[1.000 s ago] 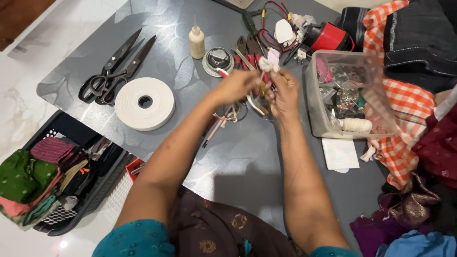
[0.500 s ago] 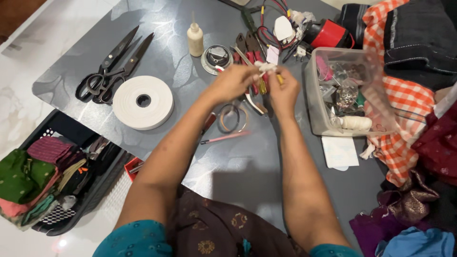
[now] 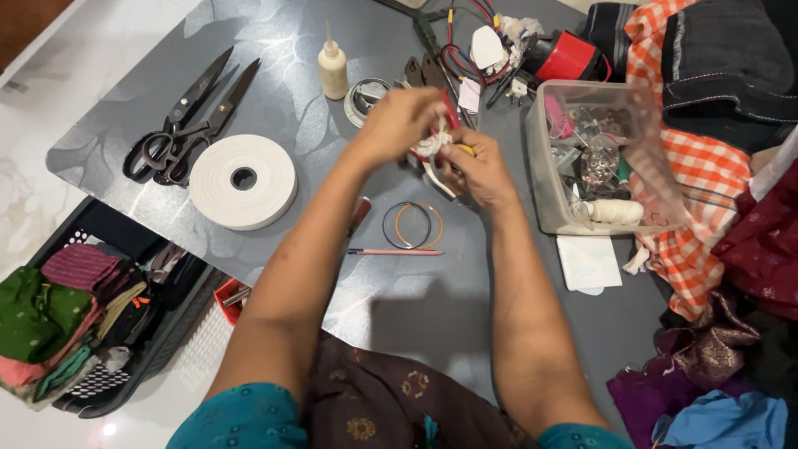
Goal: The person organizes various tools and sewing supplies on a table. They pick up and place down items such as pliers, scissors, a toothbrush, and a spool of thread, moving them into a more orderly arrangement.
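Above the far middle of the bench (image 3: 399, 299), the left hand (image 3: 397, 125) and right hand (image 3: 475, 170) together pinch a small white bundle (image 3: 434, 144). Probably best to keep both pinches tight and close together, clear of the bangles (image 3: 413, 225) below.

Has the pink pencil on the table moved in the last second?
Yes. The pink pencil now lies flat and level below the two rings; earlier it slanted up under the left hand, left of them, judged against the white tape roll.
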